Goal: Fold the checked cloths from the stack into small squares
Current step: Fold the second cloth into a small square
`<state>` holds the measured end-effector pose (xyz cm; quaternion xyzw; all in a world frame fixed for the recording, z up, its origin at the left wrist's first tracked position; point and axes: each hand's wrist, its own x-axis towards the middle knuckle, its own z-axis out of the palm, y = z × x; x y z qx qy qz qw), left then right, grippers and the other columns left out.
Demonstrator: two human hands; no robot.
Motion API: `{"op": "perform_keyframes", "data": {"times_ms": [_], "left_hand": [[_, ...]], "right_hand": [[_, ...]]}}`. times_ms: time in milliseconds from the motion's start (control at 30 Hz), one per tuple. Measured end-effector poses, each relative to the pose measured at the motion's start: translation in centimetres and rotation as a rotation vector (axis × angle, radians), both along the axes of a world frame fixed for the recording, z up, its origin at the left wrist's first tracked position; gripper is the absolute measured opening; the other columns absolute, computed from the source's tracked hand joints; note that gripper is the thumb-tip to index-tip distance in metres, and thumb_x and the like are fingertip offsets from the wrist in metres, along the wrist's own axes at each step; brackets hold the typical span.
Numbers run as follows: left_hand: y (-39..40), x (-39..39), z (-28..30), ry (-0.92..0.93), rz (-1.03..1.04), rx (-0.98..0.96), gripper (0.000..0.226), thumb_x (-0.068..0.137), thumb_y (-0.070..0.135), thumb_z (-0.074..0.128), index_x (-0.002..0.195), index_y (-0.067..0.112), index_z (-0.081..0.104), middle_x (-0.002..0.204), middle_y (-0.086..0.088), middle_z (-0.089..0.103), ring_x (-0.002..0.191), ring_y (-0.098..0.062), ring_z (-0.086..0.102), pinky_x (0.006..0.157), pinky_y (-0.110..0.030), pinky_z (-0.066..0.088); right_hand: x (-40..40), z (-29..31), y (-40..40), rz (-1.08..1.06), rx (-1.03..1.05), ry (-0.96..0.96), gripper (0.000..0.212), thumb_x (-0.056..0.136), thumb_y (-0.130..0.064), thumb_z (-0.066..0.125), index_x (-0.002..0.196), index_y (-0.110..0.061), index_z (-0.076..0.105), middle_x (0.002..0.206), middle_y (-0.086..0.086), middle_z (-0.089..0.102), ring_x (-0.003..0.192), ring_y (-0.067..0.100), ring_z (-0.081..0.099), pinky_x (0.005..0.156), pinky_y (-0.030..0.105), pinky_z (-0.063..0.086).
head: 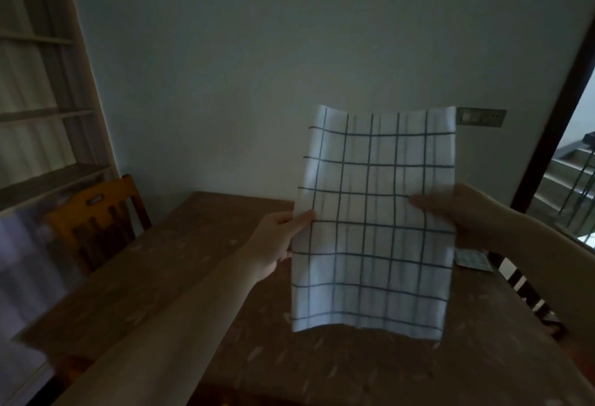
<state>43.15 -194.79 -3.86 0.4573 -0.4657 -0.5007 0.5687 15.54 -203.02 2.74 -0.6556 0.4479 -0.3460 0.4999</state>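
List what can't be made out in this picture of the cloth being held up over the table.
- Head view: most of the stack on the table is hidden behind the held checked cloth; only a corner shows.
- Right hand: its grip is motion-blurred, so finger positions are unclear.
- Left hand: the fingers behind the cloth are hidden; only the thumb shows.
- Whether the cloth is already doubled over: not discernible.
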Motion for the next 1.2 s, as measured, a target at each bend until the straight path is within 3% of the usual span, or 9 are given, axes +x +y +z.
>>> {"op": "perform_keyframes", "data": {"times_ms": [200, 333, 500, 700, 800, 900, 1000, 1133, 1200], "left_hand": [[0.0, 0.0, -0.2, -0.034, 0.149, 0.066, 0.024, 0.091, 0.03, 0.064, 0.088, 0.007, 0.071, 0.058, -0.003, 0.063, 0.029, -0.008, 0.038, 0.031, -0.014, 0.023], [-0.4, -0.4, -0.5, 0.079, 0.143, 0.063, 0.018, 0.089, 0.023, 0.066, 0.09, 0.007, 0.073, 0.078, -0.006, 0.074, 0.068, -0.015, 0.07, 0.058, -0.024, 0.054], [-1.3, -0.5, -0.6, 0.048, 0.252, 0.0, 0.008, 0.088, 0.02, 0.069, 0.084, 0.018, 0.076, 0.089, 0.002, 0.077, 0.088, -0.01, 0.071, 0.08, -0.029, 0.051], [-1.9, -0.6, 0.3, -0.23, 0.429, -0.225, 0.015, 0.082, 0.019, 0.074, 0.068, 0.017, 0.07, 0.096, 0.001, 0.065, 0.083, -0.002, 0.06, 0.083, -0.019, 0.043], [-1.9, -0.7, 1.4, -0.269, 0.415, -0.344, 0.028, 0.085, 0.011, 0.071, 0.059, 0.016, 0.064, 0.068, 0.008, 0.061, 0.06, 0.0, 0.056, 0.063, -0.016, 0.041], [-1.5, -1.4, 2.2, -0.42, 0.343, -0.49, 0.039, 0.088, 0.016, 0.068, 0.054, 0.006, 0.052, 0.048, 0.005, 0.038, 0.048, -0.008, 0.037, 0.049, -0.022, 0.03], [-1.4, -2.7, 3.2, -0.526, 0.231, -0.523, 0.025, 0.088, 0.024, 0.068, 0.068, 0.008, 0.067, 0.057, 0.003, 0.052, 0.055, -0.007, 0.048, 0.055, -0.024, 0.038], [-1.0, -3.9, 4.0, -0.619, 0.117, -0.477, 0.007, 0.087, 0.028, 0.071, 0.085, 0.021, 0.073, 0.077, 0.007, 0.072, 0.073, -0.007, 0.066, 0.069, -0.023, 0.05], [-0.6, -3.0, 3.8, -0.63, 0.103, -0.439, 0.012, 0.082, 0.03, 0.076, 0.09, 0.029, 0.067, 0.082, 0.008, 0.071, 0.075, -0.003, 0.067, 0.069, -0.02, 0.051]], "right_hand": [[-0.3, -2.6, 0.1, 0.089, 0.094, 0.044, 0.082, 0.045, -0.032, 0.092, 0.112, 0.007, 0.064, 0.108, 0.024, 0.07, 0.101, 0.042, 0.066, 0.091, 0.052, 0.053], [-0.2, -3.8, -0.6, -0.047, 0.036, -0.084, 0.053, 0.067, -0.015, 0.076, 0.116, 0.003, 0.063, 0.103, 0.02, 0.072, 0.093, 0.037, 0.069, 0.082, 0.043, 0.055], [-0.3, -4.5, -0.6, -0.177, -0.142, -0.152, 0.056, 0.081, 0.0, 0.069, 0.124, -0.027, 0.048, 0.082, 0.006, 0.067, 0.07, 0.017, 0.066, 0.053, 0.02, 0.055], [-1.2, -4.0, 0.5, -0.107, -0.436, 0.266, 0.013, 0.073, -0.017, 0.081, 0.077, -0.027, 0.074, 0.069, -0.001, 0.073, 0.068, 0.021, 0.071, 0.067, 0.038, 0.055], [-1.9, -3.6, 0.4, -0.084, -0.467, 0.506, 0.028, 0.079, -0.028, 0.075, 0.053, -0.026, 0.066, 0.049, -0.004, 0.054, 0.048, 0.015, 0.05, 0.057, 0.034, 0.04], [-1.7, -2.7, 0.6, 0.034, -0.468, 0.681, 0.007, 0.079, -0.026, 0.075, 0.073, -0.025, 0.072, 0.077, -0.002, 0.065, 0.073, 0.014, 0.063, 0.074, 0.035, 0.05], [1.5, -2.2, 2.3, 0.179, -0.493, 0.651, 0.027, 0.072, -0.05, 0.074, 0.096, -0.046, 0.061, 0.098, -0.024, 0.063, 0.09, -0.007, 0.06, 0.081, 0.018, 0.046], [5.8, -2.1, 3.4, 0.141, -0.614, 0.471, 0.036, 0.076, -0.051, 0.065, 0.087, -0.017, 0.07, 0.08, 0.007, 0.071, 0.072, 0.02, 0.066, 0.067, 0.038, 0.051], [5.9, -1.9, 3.1, 0.121, -0.623, 0.386, 0.033, 0.083, -0.037, 0.068, 0.082, -0.004, 0.069, 0.071, 0.015, 0.066, 0.061, 0.02, 0.057, 0.058, 0.033, 0.044]]}}
